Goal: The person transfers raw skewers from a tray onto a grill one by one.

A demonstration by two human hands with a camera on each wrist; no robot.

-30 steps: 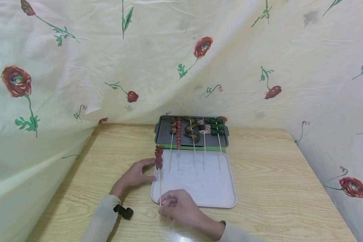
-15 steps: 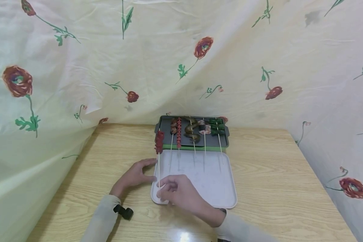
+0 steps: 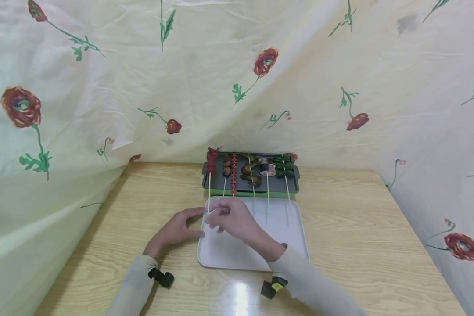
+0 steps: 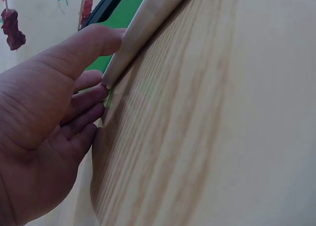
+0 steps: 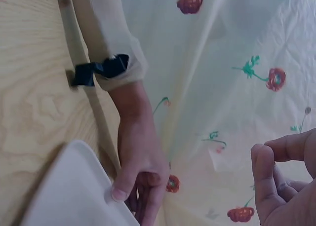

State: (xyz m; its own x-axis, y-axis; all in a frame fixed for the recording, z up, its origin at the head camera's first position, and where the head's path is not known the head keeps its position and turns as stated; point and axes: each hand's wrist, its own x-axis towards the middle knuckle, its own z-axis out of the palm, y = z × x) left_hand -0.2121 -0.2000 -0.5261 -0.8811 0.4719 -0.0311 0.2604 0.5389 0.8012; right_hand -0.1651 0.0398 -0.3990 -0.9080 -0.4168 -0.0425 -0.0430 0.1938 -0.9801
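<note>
My right hand (image 3: 234, 218) pinches the thin stick of a red meat skewer (image 3: 211, 161) between thumb and fingertips. The meat end overlaps the left side of a dark grill pan (image 3: 218, 185) in the head view. In the right wrist view, thumb and index finger of the right hand (image 5: 286, 179) meet at their tips. My left hand (image 3: 177, 227) lies at the left edge of a white tray (image 3: 237, 254), thumb and fingers spread apart. Its fingertips touch the tray's rim (image 4: 143, 23) in the left wrist view.
Several other skewers lie on the pan: brown pieces (image 3: 227, 166), small red pieces (image 3: 233, 173), a wavy brown strip (image 3: 250, 169), a pale and dark chunk (image 3: 267, 166), and green pieces (image 3: 284, 166). Their sticks reach over the tray. A flowered cloth (image 3: 205, 79) hangs behind the wooden table (image 3: 351, 228).
My right hand has moved forward over the tray, taking the red meat skewer from the tray's left side to over the pan's left side. The left hand has stayed put.
</note>
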